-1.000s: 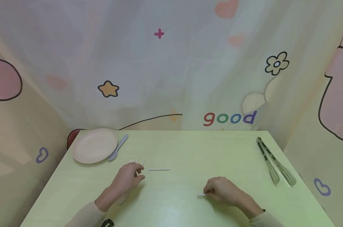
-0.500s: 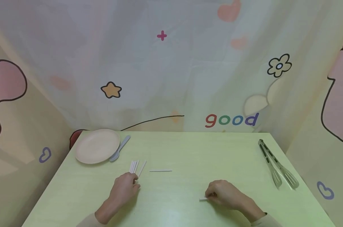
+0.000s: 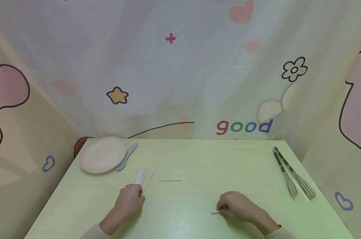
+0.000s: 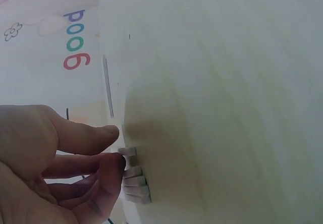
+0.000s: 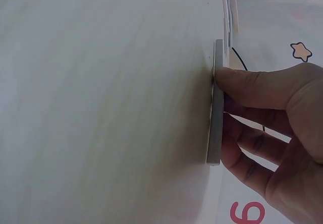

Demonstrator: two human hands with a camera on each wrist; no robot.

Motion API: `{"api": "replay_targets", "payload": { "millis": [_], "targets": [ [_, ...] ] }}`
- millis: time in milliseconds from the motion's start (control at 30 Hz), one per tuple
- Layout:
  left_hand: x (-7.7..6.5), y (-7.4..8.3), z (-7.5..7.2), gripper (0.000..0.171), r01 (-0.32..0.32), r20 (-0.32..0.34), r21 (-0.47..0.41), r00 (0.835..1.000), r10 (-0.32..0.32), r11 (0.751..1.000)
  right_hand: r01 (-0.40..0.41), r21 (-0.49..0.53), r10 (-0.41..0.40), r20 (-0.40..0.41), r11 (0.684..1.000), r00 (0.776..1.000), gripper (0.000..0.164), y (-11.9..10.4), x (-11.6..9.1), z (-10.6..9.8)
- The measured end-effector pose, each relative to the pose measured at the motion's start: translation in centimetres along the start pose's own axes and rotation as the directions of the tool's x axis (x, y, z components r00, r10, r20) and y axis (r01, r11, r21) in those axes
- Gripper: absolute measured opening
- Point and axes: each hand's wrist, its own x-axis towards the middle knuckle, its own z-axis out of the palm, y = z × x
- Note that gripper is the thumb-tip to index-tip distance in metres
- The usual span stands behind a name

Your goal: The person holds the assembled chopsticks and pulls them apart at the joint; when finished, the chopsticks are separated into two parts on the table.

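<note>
My right hand [image 3: 235, 205] pinches a white stick [image 5: 216, 118] between thumb and fingers. This stick lies low along the tabletop, and in the head view only its left end pokes out past the fingers. On the left, my left hand [image 3: 128, 199] is over a bundle of several white sticks [image 3: 141, 176], covering their near part. In the left wrist view its thumb and bent forefinger stay apart beside the blunt stick ends [image 4: 135, 181]. One slanted stick [image 3: 148, 181] lies just right of the bundle. Another single stick [image 3: 169, 180] lies crosswise between the hands.
A pale pink plate [image 3: 103, 154] stands at the back left, with a grey-blue spoon [image 3: 127, 157] partly against its right side. Metal tongs [image 3: 292, 174] with slotted ends lie at the right of the table. A printed curtain [image 3: 180, 83] closes off the back.
My left hand has come back toward me and down over the stick bundle, baring the sticks' far ends. The right hand keeps its stick with hardly any movement. The head view shifted slightly.
</note>
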Motion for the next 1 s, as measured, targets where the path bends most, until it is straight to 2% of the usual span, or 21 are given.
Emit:
{"api": "replay_targets", "payload": {
  "millis": [200, 500, 733, 867, 1000],
  "targets": [
    [0.18, -0.16, 0.3, 0.009, 0.018, 0.02, 0.038, 1.0, -0.019, 0.999, -0.002, 0.015, 0.002, 0.004, 1.0, 1.0, 0.01, -0.14, -0.1, 0.0],
    [0.28, 0.16, 0.23, 0.009, 0.044, 0.028, 0.067, 0.999, -0.046, 0.997, 0.017, -0.023, -0.017, -0.004, 1.0, 1.0, 0.011, -0.07, -0.09, 0.02],
    [0.3, 0.46, 0.14, 0.009, 0.045, 0.03, 0.057, 0.998, -0.047, 0.997, 0.03, -0.063, -0.029, 0.009, 0.998, 1.0, 0.013, 0.04, -0.22, 0.11],
    [0.27, 0.52, 0.15, 0.01, 0.04, 0.021, 0.049, 0.999, -0.041, 0.998, 0.037, -0.043, -0.036, 0.02, 0.998, 0.999, 0.015, 0.17, -0.28, 0.21],
    [0.16, 0.61, -0.11, 0.01, 0.057, 0.028, 0.041, 0.998, -0.058, 0.998, 0.035, -0.002, -0.035, 0.03, 0.999, 0.999, 0.01, 0.23, -0.41, 0.04]
  ]
}}
